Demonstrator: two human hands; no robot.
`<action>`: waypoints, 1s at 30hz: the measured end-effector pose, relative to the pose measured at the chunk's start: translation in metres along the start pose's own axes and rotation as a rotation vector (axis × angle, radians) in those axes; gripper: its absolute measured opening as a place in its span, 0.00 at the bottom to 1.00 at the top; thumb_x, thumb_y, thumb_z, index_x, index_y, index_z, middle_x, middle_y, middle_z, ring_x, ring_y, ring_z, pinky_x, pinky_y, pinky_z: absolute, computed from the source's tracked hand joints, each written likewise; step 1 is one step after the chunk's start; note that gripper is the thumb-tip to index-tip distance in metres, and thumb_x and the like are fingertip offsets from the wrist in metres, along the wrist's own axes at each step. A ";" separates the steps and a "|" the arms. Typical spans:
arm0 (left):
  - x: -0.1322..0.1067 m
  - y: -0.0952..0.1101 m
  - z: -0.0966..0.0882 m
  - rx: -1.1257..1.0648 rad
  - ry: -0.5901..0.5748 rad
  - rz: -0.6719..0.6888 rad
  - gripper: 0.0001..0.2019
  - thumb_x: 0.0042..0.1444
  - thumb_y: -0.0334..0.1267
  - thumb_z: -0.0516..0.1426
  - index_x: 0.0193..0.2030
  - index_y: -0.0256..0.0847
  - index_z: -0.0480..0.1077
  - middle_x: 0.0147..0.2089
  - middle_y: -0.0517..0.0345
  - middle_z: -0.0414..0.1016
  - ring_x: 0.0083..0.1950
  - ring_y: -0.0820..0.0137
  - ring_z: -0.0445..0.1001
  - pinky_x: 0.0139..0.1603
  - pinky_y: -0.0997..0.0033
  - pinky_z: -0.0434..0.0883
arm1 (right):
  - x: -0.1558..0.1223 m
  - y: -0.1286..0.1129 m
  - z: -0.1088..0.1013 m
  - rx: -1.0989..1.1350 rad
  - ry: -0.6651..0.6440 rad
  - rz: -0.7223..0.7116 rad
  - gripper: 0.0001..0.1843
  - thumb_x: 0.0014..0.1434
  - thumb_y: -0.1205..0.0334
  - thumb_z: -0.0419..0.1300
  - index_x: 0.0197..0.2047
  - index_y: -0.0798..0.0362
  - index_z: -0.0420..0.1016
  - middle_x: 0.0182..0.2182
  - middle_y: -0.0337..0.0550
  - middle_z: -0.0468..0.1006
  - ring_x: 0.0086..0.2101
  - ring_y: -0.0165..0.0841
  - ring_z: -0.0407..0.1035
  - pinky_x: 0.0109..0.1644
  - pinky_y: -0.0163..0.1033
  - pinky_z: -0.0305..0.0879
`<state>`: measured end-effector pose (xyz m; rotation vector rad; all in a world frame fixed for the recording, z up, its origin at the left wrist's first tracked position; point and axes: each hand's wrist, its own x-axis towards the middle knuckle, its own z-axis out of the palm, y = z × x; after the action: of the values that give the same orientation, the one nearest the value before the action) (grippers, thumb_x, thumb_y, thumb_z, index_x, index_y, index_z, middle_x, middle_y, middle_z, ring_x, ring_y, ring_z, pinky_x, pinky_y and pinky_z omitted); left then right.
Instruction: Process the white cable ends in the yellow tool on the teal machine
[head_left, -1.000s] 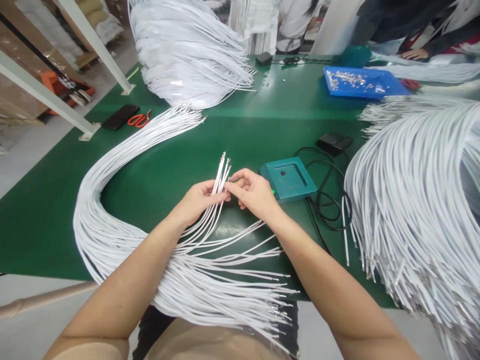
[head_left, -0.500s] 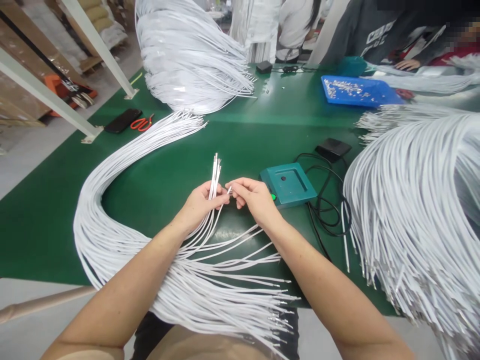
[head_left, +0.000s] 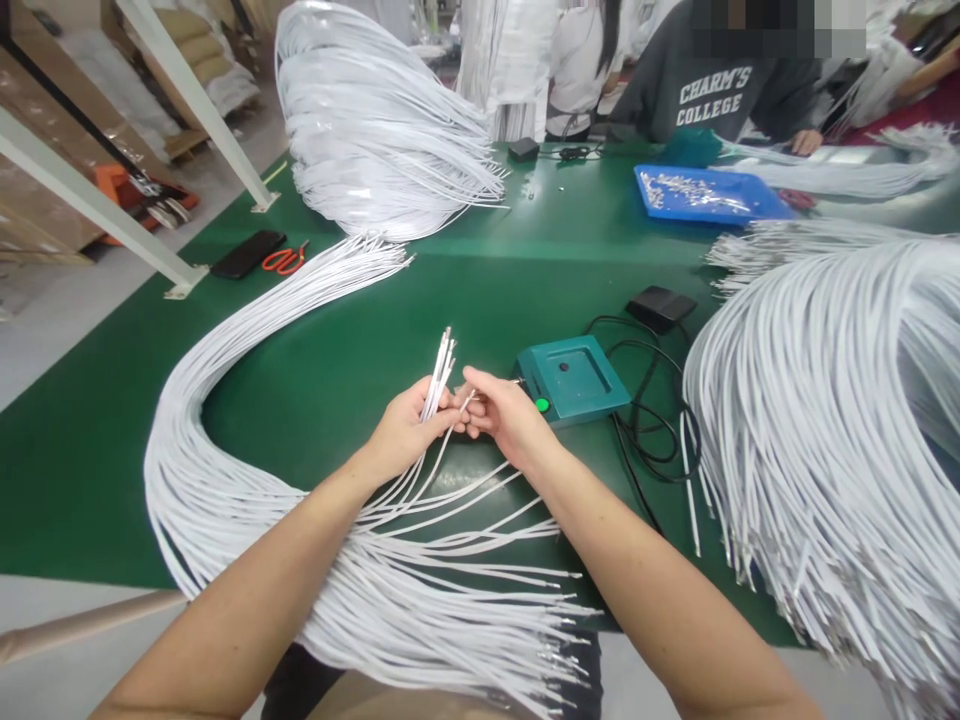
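My left hand (head_left: 409, 425) is closed round a small bunch of white cables (head_left: 442, 365), whose metal-tipped ends stand up above the fingers. One cable (head_left: 455, 425) sits apart from that bunch, its tip angled toward the right between my two hands. My right hand (head_left: 506, 412) is beside this tip, thumb raised away from the curled fingers, fingertips close to those of my left hand. Just right of it sits a teal box (head_left: 577, 375) with a lit green button (head_left: 542, 405). The bunch runs down into a large bundle of white cables (head_left: 420, 590) with loose ends fanned rightward.
More cable bundles lie at the back (head_left: 375, 120) and right (head_left: 810, 400). A blue tray (head_left: 769, 205) holds small parts. Orange-handled scissors (head_left: 283, 262) and a black phone (head_left: 247, 254) lie at left. A black lead (head_left: 652, 440) trails beside the box. A person (head_left: 675, 90) sits opposite.
My right thumb has lifted off the single cable's tip, where it was pinching before. The view has shifted slightly, and the person opposite has moved.
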<state>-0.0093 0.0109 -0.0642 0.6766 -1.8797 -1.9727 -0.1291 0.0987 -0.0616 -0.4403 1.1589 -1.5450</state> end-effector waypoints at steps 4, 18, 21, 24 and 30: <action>0.000 -0.001 -0.001 0.023 0.004 0.012 0.10 0.49 0.36 0.61 0.31 0.39 0.61 0.28 0.61 0.74 0.31 0.71 0.76 0.35 0.70 0.71 | 0.000 0.001 -0.002 0.071 -0.058 0.031 0.18 0.51 0.50 0.62 0.23 0.57 0.71 0.14 0.29 0.54 0.17 0.22 0.55 0.22 0.31 0.54; 0.000 -0.005 -0.005 0.030 0.075 0.065 0.11 0.51 0.40 0.60 0.35 0.38 0.64 0.32 0.60 0.73 0.33 0.73 0.74 0.36 0.73 0.69 | -0.003 -0.003 0.002 0.022 0.022 -0.077 0.14 0.51 0.54 0.60 0.33 0.57 0.74 0.21 0.37 0.71 0.21 0.24 0.61 0.28 0.33 0.60; 0.001 -0.006 -0.004 0.034 0.102 0.066 0.12 0.49 0.41 0.61 0.35 0.38 0.65 0.31 0.60 0.72 0.33 0.73 0.74 0.34 0.74 0.67 | -0.001 -0.002 0.002 -0.226 0.138 -0.186 0.14 0.52 0.53 0.60 0.34 0.56 0.76 0.25 0.39 0.74 0.23 0.25 0.63 0.29 0.33 0.61; 0.001 -0.006 -0.004 -0.035 0.085 0.051 0.12 0.48 0.40 0.62 0.35 0.38 0.64 0.35 0.60 0.71 0.32 0.75 0.73 0.32 0.77 0.67 | -0.001 0.001 0.000 -0.580 0.240 -0.346 0.10 0.54 0.56 0.58 0.31 0.54 0.75 0.27 0.40 0.75 0.28 0.28 0.66 0.32 0.34 0.61; 0.000 -0.001 -0.005 -0.359 -0.074 -0.146 0.26 0.48 0.36 0.62 0.55 0.44 0.64 0.35 0.60 0.66 0.29 0.79 0.67 0.18 0.84 0.54 | -0.007 0.005 -0.001 -1.435 0.290 -0.742 0.16 0.64 0.63 0.45 0.28 0.55 0.70 0.29 0.44 0.70 0.30 0.30 0.62 0.36 0.36 0.55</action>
<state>-0.0067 0.0065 -0.0658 0.6559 -1.4885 -2.3750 -0.1246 0.1059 -0.0640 -1.7714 2.4253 -1.0751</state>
